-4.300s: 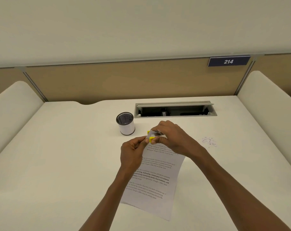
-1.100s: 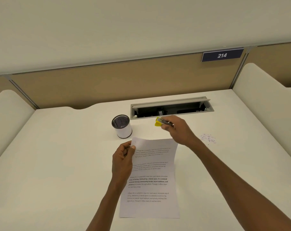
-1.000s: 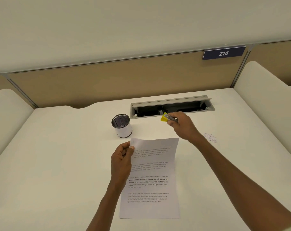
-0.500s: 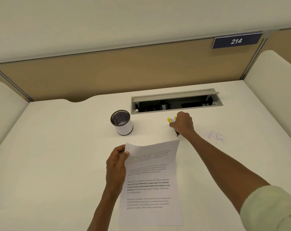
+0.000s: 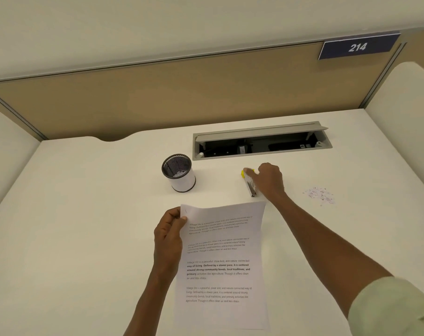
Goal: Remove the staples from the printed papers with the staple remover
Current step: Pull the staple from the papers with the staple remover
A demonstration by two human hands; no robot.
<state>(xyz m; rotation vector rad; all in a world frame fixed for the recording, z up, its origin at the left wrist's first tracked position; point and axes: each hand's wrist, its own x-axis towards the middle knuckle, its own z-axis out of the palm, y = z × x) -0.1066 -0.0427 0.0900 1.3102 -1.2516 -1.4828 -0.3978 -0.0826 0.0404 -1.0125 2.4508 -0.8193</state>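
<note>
The printed white papers (image 5: pixel 220 260) lie flat on the white worktop (image 5: pixel 85 226), top edge slightly lifted, with the left hand (image 5: pixel 168 232) pinching their upper left corner between thumb and fingers. A faint mark shows at that corner; whether a staple remains cannot be told. Just beyond the top edge, the yellow-and-metal staple remover (image 5: pixel 249 183) now rests on the worktop. A few seconds ago both hands worked it at the corner of the papers; since then the right hand (image 5: pixel 270 181) has carried it away and set it down. That hand lies over the tool with fingers touching it, but whether they still grip it or have let go cannot be told. This suggests the pull on this corner is finished and the sheets are ready to be separated or checked.

Counted: one stack of papers, its number of sheets not visible; one staple remover; one black mesh cup with a white band (image 5: pixel 179 173) to the left; one scatter of small bits (image 5: pixel 320 195) to the right, likely removed staples; one open grey cable tray (image 5: pixel 262 141) behind.
</note>
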